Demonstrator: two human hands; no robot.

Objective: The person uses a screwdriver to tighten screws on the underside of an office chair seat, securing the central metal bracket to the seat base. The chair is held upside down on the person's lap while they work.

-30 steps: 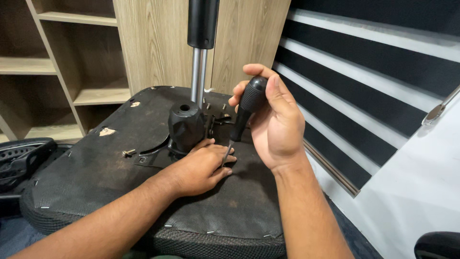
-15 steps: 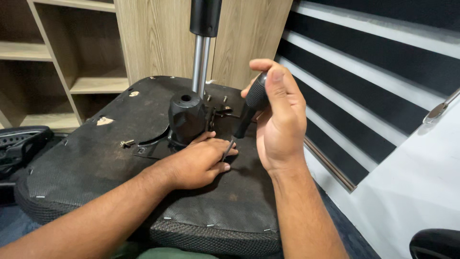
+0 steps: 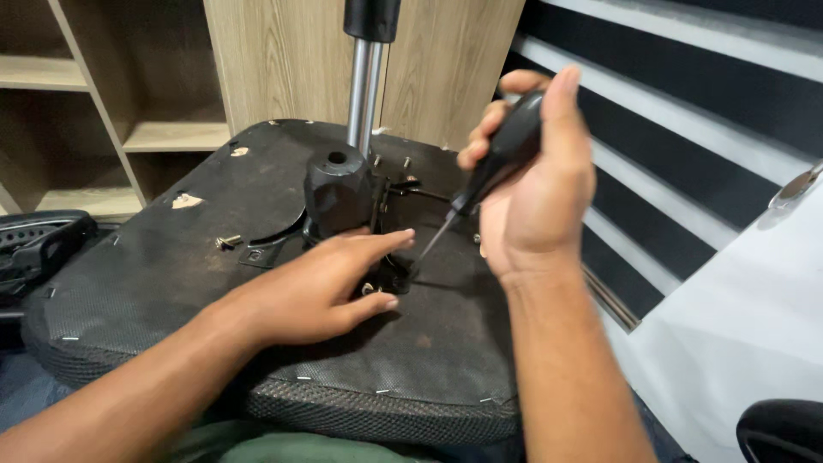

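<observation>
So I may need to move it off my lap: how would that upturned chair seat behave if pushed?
The chair seat looks wide and flat, so it probably slides rather than tips. The upright gas cylinder likely makes it top-heavy. Its mesh edge seems grippy.

Background: a light wood-grain panel (image 3: pixel 283 60) stands upright behind the work area. To its left, open shelving (image 3: pixel 94 77) of the same pale wood, with shelf boards at more than one level; the recesses are dim (contents cannot be made out). To the right, a wall (image 3: pixel 686 111) of dark horizontal bands alternating with pale grey strips runs away at an angle. A white surface (image 3: pixel 737 326) fills the lower right, evenly lit. A black chair part (image 3: pixel 39 244) sits at the left edge.
</observation>
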